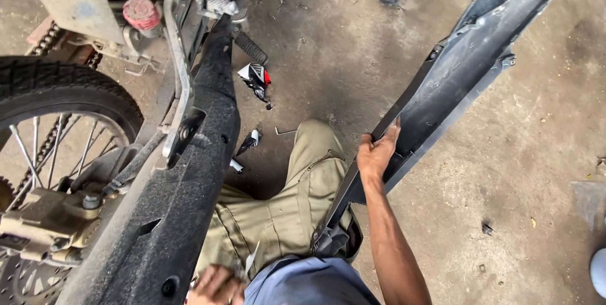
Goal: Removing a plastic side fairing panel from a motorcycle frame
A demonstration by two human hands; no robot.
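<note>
The right hand (377,153) at frame centre clenches the edge of a long black plastic panel (467,59) already free of the motorcycle (95,153), while the left hand (216,285), bottom centre, seems to grip a small tool, though I cannot tell which.

Motorcycle wheel (57,122) far left, long fender panel (183,204) just right of it. Bent knee (303,179) in the middle on the floor (517,172). Second long panel (461,65) right of knee, right hand (377,153) on its edge. Left hand (216,286) at bottom, beside fender panel.
</note>
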